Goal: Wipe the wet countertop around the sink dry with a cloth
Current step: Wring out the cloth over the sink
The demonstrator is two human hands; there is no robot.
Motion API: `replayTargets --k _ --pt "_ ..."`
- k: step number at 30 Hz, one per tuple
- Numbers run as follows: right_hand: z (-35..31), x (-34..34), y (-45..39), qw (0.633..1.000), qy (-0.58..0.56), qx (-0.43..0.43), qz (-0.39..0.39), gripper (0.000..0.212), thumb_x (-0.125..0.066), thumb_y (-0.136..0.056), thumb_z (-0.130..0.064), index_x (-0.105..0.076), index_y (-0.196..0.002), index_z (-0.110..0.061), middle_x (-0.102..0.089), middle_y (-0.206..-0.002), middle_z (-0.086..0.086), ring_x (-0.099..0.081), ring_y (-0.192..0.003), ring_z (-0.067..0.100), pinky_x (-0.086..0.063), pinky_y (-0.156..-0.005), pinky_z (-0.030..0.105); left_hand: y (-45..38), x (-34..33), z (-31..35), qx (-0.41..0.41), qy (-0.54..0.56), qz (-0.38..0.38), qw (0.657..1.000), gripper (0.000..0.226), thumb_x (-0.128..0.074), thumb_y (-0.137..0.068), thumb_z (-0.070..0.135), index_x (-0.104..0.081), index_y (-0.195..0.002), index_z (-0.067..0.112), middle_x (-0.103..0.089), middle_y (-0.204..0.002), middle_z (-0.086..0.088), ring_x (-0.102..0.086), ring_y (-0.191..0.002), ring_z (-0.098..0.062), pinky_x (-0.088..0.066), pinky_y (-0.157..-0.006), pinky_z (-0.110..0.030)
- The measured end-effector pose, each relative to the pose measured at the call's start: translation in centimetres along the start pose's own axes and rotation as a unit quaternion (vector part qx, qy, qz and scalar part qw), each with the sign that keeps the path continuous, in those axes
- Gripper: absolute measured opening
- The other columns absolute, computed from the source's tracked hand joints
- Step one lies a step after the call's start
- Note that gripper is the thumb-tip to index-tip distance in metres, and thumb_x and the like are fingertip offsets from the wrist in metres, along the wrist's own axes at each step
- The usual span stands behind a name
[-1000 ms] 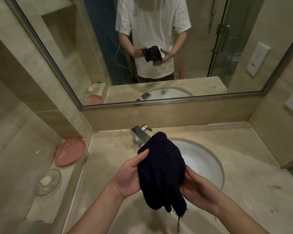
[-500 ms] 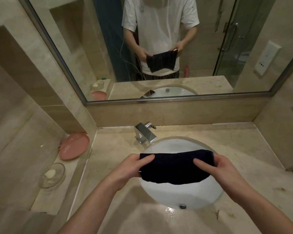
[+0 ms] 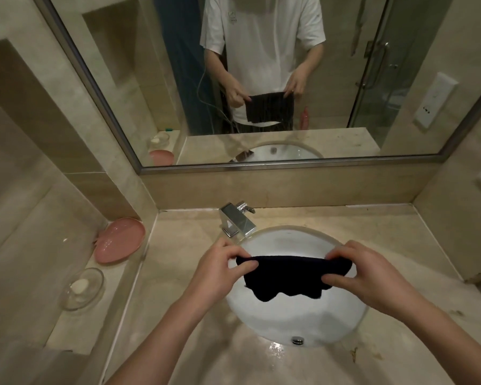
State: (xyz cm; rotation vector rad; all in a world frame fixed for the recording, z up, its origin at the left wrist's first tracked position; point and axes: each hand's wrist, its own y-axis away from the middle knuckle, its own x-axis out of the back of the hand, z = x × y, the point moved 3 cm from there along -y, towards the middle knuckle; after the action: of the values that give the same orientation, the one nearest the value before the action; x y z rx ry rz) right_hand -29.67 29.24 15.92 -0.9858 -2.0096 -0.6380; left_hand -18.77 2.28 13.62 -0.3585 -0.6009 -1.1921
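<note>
Fold the cloth [image 3: 286, 276] into a flat pad before you put it down on the wet countertop [image 3: 178, 315], so it takes more water. Your left hand [image 3: 220, 270] and right hand [image 3: 367, 276] each pinch one end; the cloth hangs between them, above the sink [image 3: 303, 323].

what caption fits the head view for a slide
Both hands, left hand and right hand, hold a dark cloth stretched above the sink.
</note>
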Motion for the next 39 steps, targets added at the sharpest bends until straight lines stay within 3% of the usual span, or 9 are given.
replayTargets --k 4,7,11,17,23,27,30,33,39 --pt "-0.8 1.1 -0.8 0.989 0.038 0.142 0.004 0.017 -0.078 -0.084 -0.035 -0.061 -0.083 -0.032 -0.044 -0.128 -0.015 -0.044 -0.12 0.004 -0.036 -0.091 0.019 0.2 0.5 0.9 -0.016 0.141 -0.229 0.963 0.014 -0.064 -0.098 0.018 -0.054 -0.088 0.013 -0.061 -0.121 0.021 -0.06 -0.106 -0.002 -0.044 -0.089 -0.023" --pt "-3.7 3.3 -1.3 0.948 -0.267 0.106 -0.136 0.016 -0.076 -0.089 -0.019 -0.06 -0.086 -0.018 -0.066 -0.097 0.004 -0.065 -0.085 0.017 -0.05 -0.072 0.031 0.7 1.0 2.6 0.035 0.263 -0.357 0.896 0.011 -0.062 -0.089 0.023 -0.058 -0.099 0.019 -0.058 -0.084 0.0 -0.05 -0.073 -0.014 -0.038 -0.068 -0.026" --pt "-7.4 4.4 -3.2 0.936 -0.242 0.137 -0.215 0.016 -0.077 -0.089 -0.019 -0.062 -0.094 -0.016 -0.069 -0.086 0.006 -0.067 -0.08 0.018 -0.054 -0.071 0.033 1.1 -0.8 5.0 0.039 0.26 -0.446 0.855 0.035 -0.058 -0.09 0.038 -0.067 -0.123 0.03 -0.067 -0.091 0.006 -0.061 -0.079 -0.007 -0.046 -0.073 -0.018" --pt "-8.0 3.0 -5.2 0.947 -0.166 0.155 -0.227 0.011 -0.075 -0.09 -0.018 -0.068 -0.099 -0.02 -0.072 -0.092 -0.001 -0.069 -0.088 0.016 -0.057 -0.079 0.033 0.9 -4.1 5.8 0.053 0.266 -0.276 0.922 0.037 -0.08 -0.083 0.02 -0.069 -0.118 0.014 -0.074 -0.115 -0.011 -0.07 -0.109 -0.024 -0.054 -0.099 -0.04" --pt "-5.2 0.6 -5.5 0.948 -0.133 0.13 -0.26 0.014 -0.072 -0.093 -0.021 -0.069 -0.103 -0.03 -0.072 -0.095 -0.005 -0.07 -0.087 0.018 -0.059 -0.076 0.04 1.1 -3.4 5.0 0.053 0.204 -0.334 0.919 0.024 -0.077 -0.088 0.015 -0.072 -0.111 0.013 -0.075 -0.112 -0.01 -0.072 -0.105 -0.029 -0.054 -0.1 -0.045" --pt "-4.1 -0.5 -5.7 0.975 -0.193 0.098 -0.056 0.043 -0.077 -0.086 -0.036 -0.059 -0.125 -0.04 -0.063 -0.119 -0.018 -0.059 -0.111 0.0 -0.048 -0.098 0.024 0.9 -3.5 4.8 0.086 0.3 -0.261 0.914 0.031 -0.073 -0.088 0.02 -0.069 -0.118 0.012 -0.074 -0.116 -0.01 -0.07 -0.109 -0.025 -0.054 -0.097 -0.037" --pt "-1.8 -3.0 -3.6 0.923 -0.367 -0.108 0.037 0.056 -0.067 -0.082 -0.061 -0.06 -0.127 -0.029 -0.067 -0.119 -0.01 -0.061 -0.11 0.002 -0.045 -0.102 0.029 0.6 -2.8 4.1 0.122 0.396 -0.175 0.893 0.039 -0.074 -0.083 0.027 -0.068 -0.117 0.009 -0.073 -0.116 -0.012 -0.07 -0.107 -0.024 -0.054 -0.087 -0.03" --pt "-0.4 -7.3 -1.3 0.82 -0.502 -0.246 -0.126 0.086 -0.051 -0.072 -0.077 -0.071 -0.115 -0.005 -0.076 -0.105 0.015 -0.072 -0.102 0.025 -0.051 -0.101 0.038 0.7 -2.7 3.3 0.126 0.439 -0.15 0.877 0.041 -0.07 -0.085 0.027 -0.065 -0.121 0.009 -0.072 -0.119 -0.011 -0.069 -0.109 -0.024 -0.054 -0.087 -0.03" --pt "-1.9 -9.5 -0.7 0.793 -0.557 -0.147 -0.196 0.058 -0.044 -0.091 -0.056 -0.06 -0.131 -0.018 -0.072 -0.123 0.005 -0.065 -0.119 0.018 -0.044 -0.108 0.036 1.2 -2.9 2.5 0.114 0.433 -0.171 0.878 0.042 -0.067 -0.089 0.023 -0.06 -0.129 0.01 -0.069 -0.125 -0.014 -0.066 -0.114 -0.029 -0.05 -0.096 -0.039"
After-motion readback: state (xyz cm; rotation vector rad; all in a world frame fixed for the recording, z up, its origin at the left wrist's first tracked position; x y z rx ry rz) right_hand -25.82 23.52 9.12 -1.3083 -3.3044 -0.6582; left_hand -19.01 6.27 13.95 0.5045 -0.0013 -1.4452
